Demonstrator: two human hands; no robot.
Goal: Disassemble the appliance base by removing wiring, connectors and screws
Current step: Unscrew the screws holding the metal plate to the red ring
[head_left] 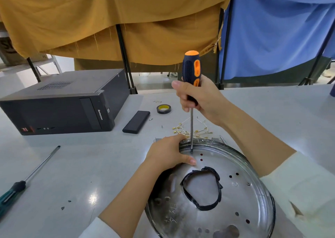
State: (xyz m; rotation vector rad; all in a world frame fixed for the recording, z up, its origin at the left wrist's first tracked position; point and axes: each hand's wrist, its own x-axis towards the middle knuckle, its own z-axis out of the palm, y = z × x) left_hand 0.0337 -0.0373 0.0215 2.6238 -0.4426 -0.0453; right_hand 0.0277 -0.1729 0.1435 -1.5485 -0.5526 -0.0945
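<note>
A round shiny metal appliance base (235, 198) lies on the grey table at the lower right, with a central hole ringed in black tape (202, 189) and several small holes. My right hand (197, 96) grips a black-and-orange screwdriver (191, 69) held upright, its tip standing on a screw (191, 151) near the base's far rim. My left hand (168, 152) grips that rim just left of the shaft, thumb lying on the plate. A tangle of pale wires with brass connectors (190, 131) lies just beyond the base.
A dark desktop computer case (59, 103) lies at the left. A black flat box (136, 122) and a roll of black tape (163, 108) sit mid-table. A second screwdriver (27, 179) lies near the left edge. Loose screws (161, 126) dot the table. Cloth-draped stands rise behind.
</note>
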